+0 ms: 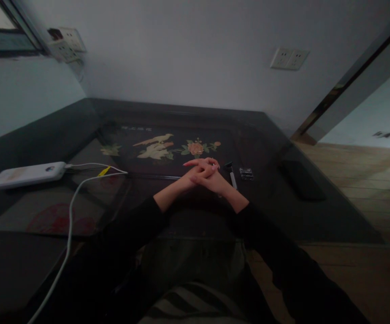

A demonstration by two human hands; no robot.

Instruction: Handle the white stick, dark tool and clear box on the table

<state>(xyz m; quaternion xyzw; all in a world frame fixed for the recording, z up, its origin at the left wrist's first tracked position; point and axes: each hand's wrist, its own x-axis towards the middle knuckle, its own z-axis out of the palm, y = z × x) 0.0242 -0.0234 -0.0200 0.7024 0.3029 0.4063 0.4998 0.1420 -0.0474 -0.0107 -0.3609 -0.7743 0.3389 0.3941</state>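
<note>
Two bare hands meet over one dark table (272, 216): the left hand (188, 178) and the right hand (218, 182) are clasped, their fingers interlaced, closed on each other with no wide gap. One white-handled tool (233, 181) lies on the table just beside the right hand; one small clear case (246, 173) lies near it, to its right. Farther right rests one flat dark object (301, 180), its kind unclear. At left: one white device (29, 174), one white cable (70, 216), one yellow tag (104, 171).
</note>
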